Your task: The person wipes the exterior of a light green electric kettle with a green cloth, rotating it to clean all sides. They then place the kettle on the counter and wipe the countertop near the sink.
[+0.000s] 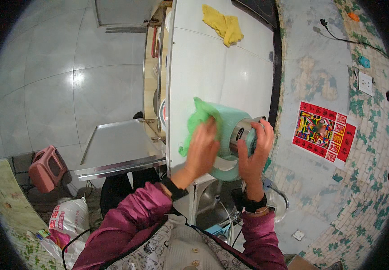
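Note:
A mint-green electric kettle (pixel 231 130) with a steel band lies tilted on its side over the white countertop, its handle (pixel 224 171) towards me. My right hand (pixel 255 152) grips it at the steel band and lid end, fingers spread around the rim. In my left hand (pixel 201 148) is a bright green cloth (pixel 199 116), pressed on the kettle's body near its base. That hand is blurred, and part of the cloth is hidden under it.
A yellow cloth (pixel 224 25) lies on the white countertop (pixel 197 67), farther off. Below its left edge, a steel-framed cabinet door (pixel 120 145) hangs open. Close to me is a steel sink (pixel 211 199). A pink plastic stool (pixel 46 168) and a white printed sack (pixel 71 216) are at lower left.

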Demonstrator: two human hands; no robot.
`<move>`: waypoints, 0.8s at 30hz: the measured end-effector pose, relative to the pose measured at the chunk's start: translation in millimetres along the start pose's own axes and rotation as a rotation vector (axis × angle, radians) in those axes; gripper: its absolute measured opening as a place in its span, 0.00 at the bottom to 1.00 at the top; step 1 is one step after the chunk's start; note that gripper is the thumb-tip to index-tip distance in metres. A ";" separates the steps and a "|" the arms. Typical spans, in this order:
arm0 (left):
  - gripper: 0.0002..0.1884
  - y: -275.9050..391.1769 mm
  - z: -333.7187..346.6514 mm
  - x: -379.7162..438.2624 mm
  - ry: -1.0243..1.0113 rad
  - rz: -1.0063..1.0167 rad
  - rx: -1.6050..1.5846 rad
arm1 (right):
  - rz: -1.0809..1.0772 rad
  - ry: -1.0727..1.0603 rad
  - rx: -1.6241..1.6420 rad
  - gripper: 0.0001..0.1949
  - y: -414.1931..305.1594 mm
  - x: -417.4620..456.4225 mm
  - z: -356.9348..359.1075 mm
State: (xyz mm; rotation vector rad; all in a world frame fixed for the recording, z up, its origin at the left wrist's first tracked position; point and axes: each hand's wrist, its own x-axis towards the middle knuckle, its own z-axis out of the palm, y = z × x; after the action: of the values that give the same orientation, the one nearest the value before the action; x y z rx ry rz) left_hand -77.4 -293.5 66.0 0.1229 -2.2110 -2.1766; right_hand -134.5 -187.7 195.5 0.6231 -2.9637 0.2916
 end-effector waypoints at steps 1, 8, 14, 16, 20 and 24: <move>0.25 -36.7 10.9 3.5 0.064 -0.015 0.046 | -0.020 -0.016 0.003 0.27 -1.0 0.2 -2.1; 0.24 29.5 -14.9 7.1 -0.115 0.198 0.051 | -0.069 -0.065 0.083 0.25 11.0 -3.5 -9.8; 0.22 -2.5 -5.8 43.4 -0.103 0.150 0.038 | -0.096 -0.091 0.103 0.26 11.6 -3.4 -12.5; 0.22 -29.8 -5.0 52.6 -0.111 0.034 0.029 | -0.102 -0.103 0.104 0.26 13.9 -4.4 -14.0; 0.24 -35.7 -11.3 42.5 -0.094 -0.053 -0.025 | -0.174 -0.132 0.101 0.26 21.9 -8.6 -14.0; 0.25 26.0 -25.4 29.2 -0.214 0.154 -0.076 | -0.235 -0.217 0.143 0.26 22.2 -22.0 -19.4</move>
State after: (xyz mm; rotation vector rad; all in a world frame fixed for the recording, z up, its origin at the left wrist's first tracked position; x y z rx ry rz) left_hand -105.2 -320.8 91.6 -0.2853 -2.1518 -2.2784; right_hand -122.4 -155.2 207.8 1.0754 -3.0465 0.4436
